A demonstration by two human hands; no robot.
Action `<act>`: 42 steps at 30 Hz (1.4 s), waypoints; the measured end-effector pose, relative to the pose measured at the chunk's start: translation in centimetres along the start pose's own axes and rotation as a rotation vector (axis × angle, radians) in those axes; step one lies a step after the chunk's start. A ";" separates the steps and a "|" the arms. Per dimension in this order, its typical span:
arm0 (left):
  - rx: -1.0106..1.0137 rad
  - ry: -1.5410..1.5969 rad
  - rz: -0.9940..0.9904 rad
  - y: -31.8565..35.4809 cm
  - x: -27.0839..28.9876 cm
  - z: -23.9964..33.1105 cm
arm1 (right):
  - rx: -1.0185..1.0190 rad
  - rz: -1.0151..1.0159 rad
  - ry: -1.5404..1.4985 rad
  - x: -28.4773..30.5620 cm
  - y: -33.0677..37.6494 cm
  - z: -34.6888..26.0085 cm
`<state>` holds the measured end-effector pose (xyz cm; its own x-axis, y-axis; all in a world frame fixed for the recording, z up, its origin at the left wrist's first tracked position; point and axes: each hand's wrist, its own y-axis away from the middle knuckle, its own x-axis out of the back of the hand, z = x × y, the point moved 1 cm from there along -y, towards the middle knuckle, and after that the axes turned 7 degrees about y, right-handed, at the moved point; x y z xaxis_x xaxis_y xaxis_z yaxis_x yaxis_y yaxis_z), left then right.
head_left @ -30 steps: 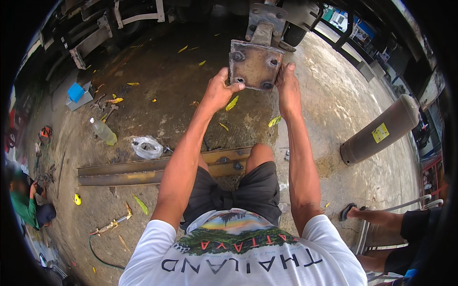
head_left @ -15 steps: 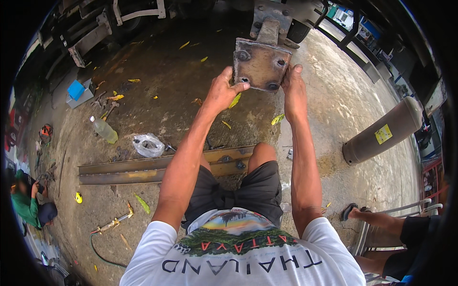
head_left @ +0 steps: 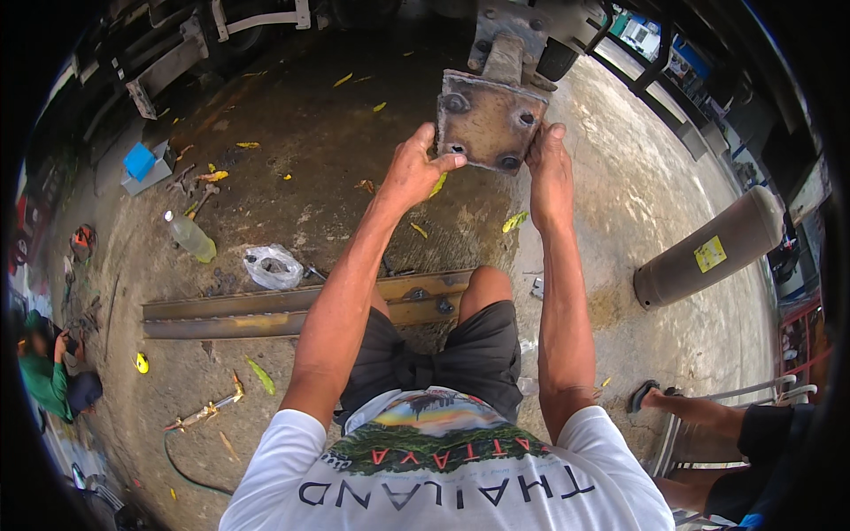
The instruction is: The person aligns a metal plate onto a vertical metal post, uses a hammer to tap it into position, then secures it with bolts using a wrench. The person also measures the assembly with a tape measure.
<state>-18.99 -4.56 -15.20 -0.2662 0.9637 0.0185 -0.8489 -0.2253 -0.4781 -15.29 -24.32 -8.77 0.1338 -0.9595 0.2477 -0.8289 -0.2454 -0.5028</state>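
Note:
A rusty square metal plate (head_left: 491, 122) with bolts and holes near its corners is between my hands. Behind it a short steel stub (head_left: 503, 60) runs to a bolted bracket (head_left: 512, 26) beneath a vehicle; whether plate and stub are joined I cannot tell. My left hand (head_left: 414, 168) grips the lower left corner, thumb on the front face and fingers hidden behind. Along the right edge, my right hand (head_left: 551, 173) is closed on the plate with its thumb up and its other fingers mostly hidden.
Steel beams (head_left: 230, 317) lie before my knees, near a plastic bag (head_left: 273, 267) and a bottle (head_left: 190, 237). A cutting torch (head_left: 208, 411) with a hose lies at left. A gas cylinder (head_left: 708, 250) is at right. One person (head_left: 49, 372) is far left; another's leg (head_left: 708, 411) shows lower right.
The plate and both hands sit very slightly farther right in the picture; my grip looks the same. The surroundings have shifted a little with the view.

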 end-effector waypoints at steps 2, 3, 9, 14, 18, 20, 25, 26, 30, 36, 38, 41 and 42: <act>0.001 -0.002 -0.005 -0.3 0.2 -0.3 | -0.005 -0.016 -0.017 -0.1 -0.1 -0.5; -0.002 0.000 -0.022 -0.2 0.3 -0.3 | 0.003 -0.022 -0.042 -0.1 0.0 -0.4; 0.034 -0.003 -0.087 0.0 1.0 0.3 | -0.010 -0.121 -0.094 0.1 0.1 -0.5; 0.049 0.013 -0.090 0.1 1.2 0.0 | -0.015 -0.128 -0.078 0.2 0.1 -0.6; 0.048 0.074 -0.092 0.2 0.9 0.2 | -0.021 -0.093 -0.038 0.3 0.2 -0.2; 0.073 0.079 -0.081 0.1 0.6 0.3 | -0.026 -0.074 -0.026 0.4 0.4 -0.4; 0.076 0.073 -0.128 -0.4 1.1 -0.7 | -0.021 -0.102 -0.014 0.6 0.1 -0.6; 0.066 0.051 -0.122 -0.5 1.3 -0.9 | -0.024 -0.111 -0.010 0.5 0.0 -0.6; 0.062 -0.055 -0.125 0.2 2.2 0.9 | -0.016 -0.095 -0.036 -0.4 -0.2 -0.3; -0.022 -0.232 0.060 4.8 1.2 -0.7 | -0.048 0.017 -0.086 -0.5 0.6 -1.6; 0.119 -0.221 0.037 7.6 1.3 -2.0 | -0.029 0.006 -0.078 -0.7 0.6 -1.4; 0.276 -0.256 0.010 12.9 2.0 -5.7 | -0.024 -0.022 -0.047 -1.2 1.0 -2.3; 0.352 -0.241 0.006 14.3 2.2 -6.2 | -0.006 -0.029 -0.054 -0.7 0.8 -1.7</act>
<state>-28.89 -4.76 -27.42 -0.3352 0.9106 0.2417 -0.9400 -0.3061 -0.1504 -16.97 -23.65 -7.93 0.1867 -0.9583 0.2165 -0.8276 -0.2721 -0.4910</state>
